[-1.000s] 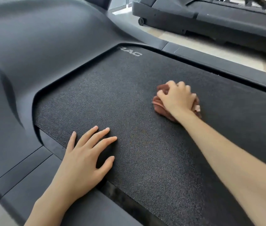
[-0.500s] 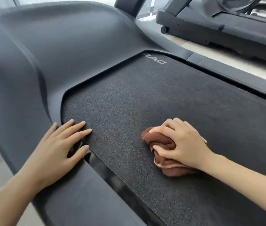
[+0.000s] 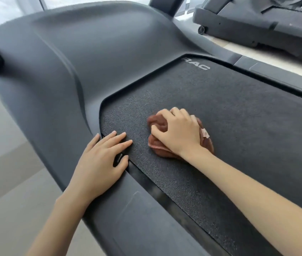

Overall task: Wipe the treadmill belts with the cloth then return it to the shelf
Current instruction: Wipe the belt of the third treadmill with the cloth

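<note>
Gripping the cloth [image 3: 157, 123], your R hand [image 3: 180, 134] has fingers [image 3: 165, 113] clenched over its top; cloth sits bunched under palm on the belt [image 3: 239, 117], near front-L corner. L hand [image 3: 100, 163] flat, released, on side rail [image 3: 137, 209], fingertips [image 3: 129, 142] on belt edge just beside cloth, not touching.

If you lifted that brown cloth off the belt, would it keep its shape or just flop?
Probably flop: the cloth is bunched in soft folds under the right hand. It looks light, a small wad one hand covers. It likely drags rather than slides, since the belt is coarsely textured.
</note>
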